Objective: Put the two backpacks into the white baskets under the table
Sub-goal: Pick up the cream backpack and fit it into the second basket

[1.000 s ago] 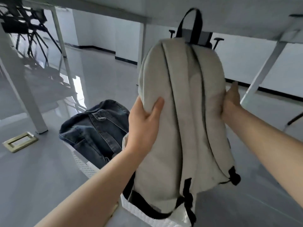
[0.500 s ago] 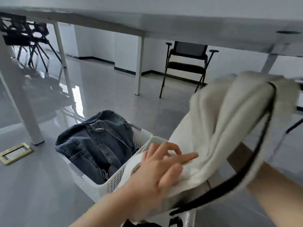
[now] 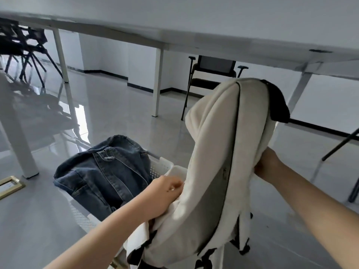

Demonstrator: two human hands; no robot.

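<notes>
Both hands, left hand and right hand, are clamped on the cream backpack beside the denim backpack in its white basket.

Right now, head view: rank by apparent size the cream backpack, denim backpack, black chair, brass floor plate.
1. cream backpack, nearest the camera, so inflated
2. denim backpack
3. black chair, far off, so it looks smaller than it is
4. brass floor plate, partly cut by the frame edge
</notes>
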